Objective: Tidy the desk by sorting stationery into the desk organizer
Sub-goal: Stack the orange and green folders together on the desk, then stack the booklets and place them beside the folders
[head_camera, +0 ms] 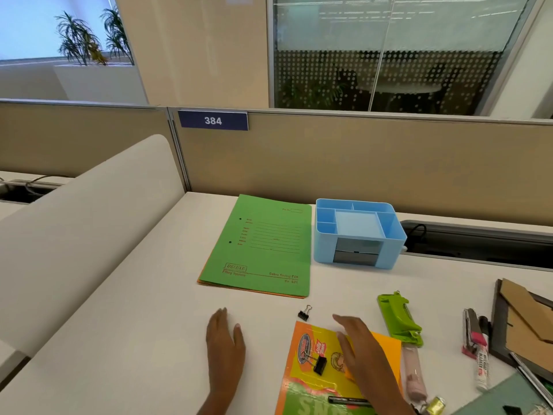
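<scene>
While the white desk (134, 295) carries the blue desk organizer (359, 256) at its far edge beside a green folder (263, 250), the left hand (224, 345) lies flat on its bare top, fingers straight, holding nothing. The right hand (359, 348), fingers likewise extended, is spread over an orange packet (302, 384) bearing a black binder clip (319, 365), gripping nothing.

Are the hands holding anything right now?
No, nothing. The left hand lies open on the desk; the right hand is open over the orange packet.

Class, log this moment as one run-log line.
left hand: open, at white desk | right hand: open, over orange-yellow printed packet | light-blue plastic desk organizer: top compartments empty | small black binder clip: loose
</scene>
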`<control>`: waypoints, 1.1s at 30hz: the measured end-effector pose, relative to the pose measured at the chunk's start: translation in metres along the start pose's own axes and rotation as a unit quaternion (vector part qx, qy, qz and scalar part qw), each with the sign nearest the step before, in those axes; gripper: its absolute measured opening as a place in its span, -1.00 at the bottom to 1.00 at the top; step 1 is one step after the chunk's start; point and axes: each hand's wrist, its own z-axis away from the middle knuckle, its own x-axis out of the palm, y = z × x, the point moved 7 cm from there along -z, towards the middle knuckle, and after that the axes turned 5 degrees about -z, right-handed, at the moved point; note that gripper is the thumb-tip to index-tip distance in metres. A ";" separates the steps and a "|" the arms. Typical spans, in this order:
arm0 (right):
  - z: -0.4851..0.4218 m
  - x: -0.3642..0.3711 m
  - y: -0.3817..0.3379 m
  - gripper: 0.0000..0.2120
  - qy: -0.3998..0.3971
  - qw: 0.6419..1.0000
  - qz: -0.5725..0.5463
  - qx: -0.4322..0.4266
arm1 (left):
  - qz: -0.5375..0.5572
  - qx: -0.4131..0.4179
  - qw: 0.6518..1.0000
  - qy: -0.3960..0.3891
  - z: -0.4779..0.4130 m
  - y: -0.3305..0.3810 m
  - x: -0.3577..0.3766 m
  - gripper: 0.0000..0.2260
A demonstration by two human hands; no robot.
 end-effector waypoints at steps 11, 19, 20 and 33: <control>0.047 -0.011 0.002 -0.55 0.011 0.981 0.192 -0.030 | -0.057 0.067 0.988 -0.130 0.075 0.041 0.011 -0.66; 0.059 -0.027 0.018 -0.35 0.032 0.971 0.236 0.032 | -0.179 0.070 0.969 -0.152 0.101 0.074 0.015 -0.72; 0.059 -0.027 0.018 -0.34 0.034 0.970 0.240 0.033 | -0.189 0.063 0.968 -0.155 0.102 0.076 0.017 -0.71; 0.053 -0.025 0.020 -0.47 0.031 0.979 0.180 0.093 | 0.046 -0.119 0.969 -0.209 0.075 0.081 0.019 -0.81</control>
